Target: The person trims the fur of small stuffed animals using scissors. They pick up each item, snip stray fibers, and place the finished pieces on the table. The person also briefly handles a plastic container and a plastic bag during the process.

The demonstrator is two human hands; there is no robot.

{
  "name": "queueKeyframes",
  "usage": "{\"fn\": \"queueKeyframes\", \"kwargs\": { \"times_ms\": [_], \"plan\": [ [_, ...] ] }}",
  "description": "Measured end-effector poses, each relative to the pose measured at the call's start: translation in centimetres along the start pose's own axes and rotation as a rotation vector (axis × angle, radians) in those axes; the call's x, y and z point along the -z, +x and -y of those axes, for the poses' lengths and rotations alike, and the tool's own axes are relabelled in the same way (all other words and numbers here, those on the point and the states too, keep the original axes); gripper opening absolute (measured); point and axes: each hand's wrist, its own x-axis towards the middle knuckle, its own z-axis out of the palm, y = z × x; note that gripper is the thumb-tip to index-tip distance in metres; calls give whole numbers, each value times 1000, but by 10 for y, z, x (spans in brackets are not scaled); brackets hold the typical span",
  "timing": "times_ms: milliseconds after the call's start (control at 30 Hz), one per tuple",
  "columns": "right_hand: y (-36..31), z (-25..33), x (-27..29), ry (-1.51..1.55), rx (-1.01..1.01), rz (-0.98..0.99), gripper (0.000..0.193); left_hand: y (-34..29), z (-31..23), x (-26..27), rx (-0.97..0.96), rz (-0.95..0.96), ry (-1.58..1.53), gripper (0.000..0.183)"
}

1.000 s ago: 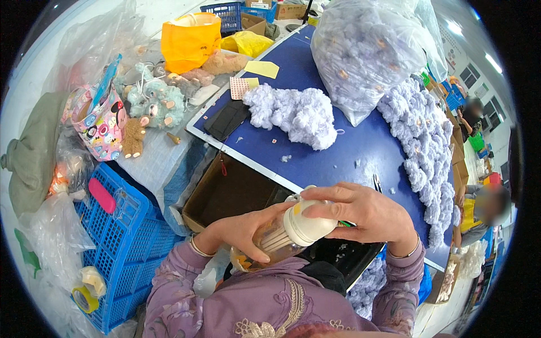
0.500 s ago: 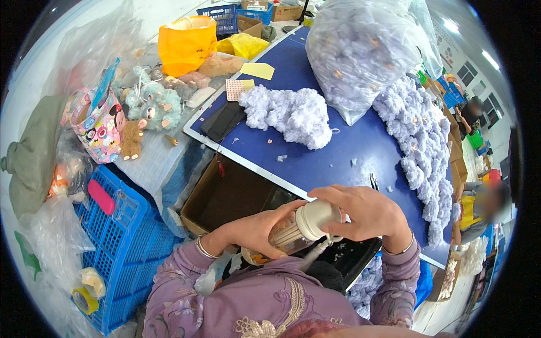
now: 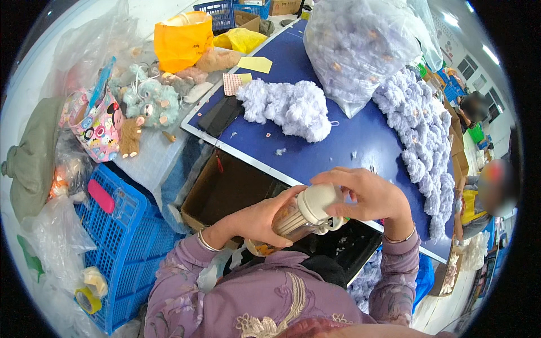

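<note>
My left hand (image 3: 264, 221) is wrapped round the body of a clear drinking bottle (image 3: 290, 223), tilted in front of my chest. Through its wall I see pale ribbed strips. A cream lid (image 3: 316, 204) covers its upper end, with a small loop hanging at the side. My right hand (image 3: 375, 194) grips the lid, fingers over the far side and thumb on the near side. Beyond my hands, a fluffy pale lilac plush piece (image 3: 290, 108) lies on the blue table (image 3: 265, 149), beside a dark phone (image 3: 221, 116).
A clear bag of lilac plush (image 3: 360, 50) and a long plush heap (image 3: 420, 135) occupy the table's far and right parts. At left stand a blue crate (image 3: 121, 242), a patterned bag (image 3: 96, 132) and small plush toys (image 3: 151, 101). Below the table edge is an open box (image 3: 225, 191).
Both hands and the bottle have shifted slightly up, away from my chest. My right hand has turned a little at the lid. The whole view has moved slightly.
</note>
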Motion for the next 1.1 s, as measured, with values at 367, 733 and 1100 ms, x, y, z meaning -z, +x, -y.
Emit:
{"fn": "queueKeyframes", "kwargs": {
  "times_ms": [367, 733, 1100],
  "plan": [
    [-3, -7, -5, -55, -1, -127, 53, 2, -10, -4, 60, -83, -41, 113],
    [7, -14, -25, -15, 44, -280, 48, 2, 4, -8, 20, -145, -15, 111],
    [39, -48, -73, 346, 64, -225, 81, -55, 27, 1, 123, -508, 424, 106]
  ]
}}
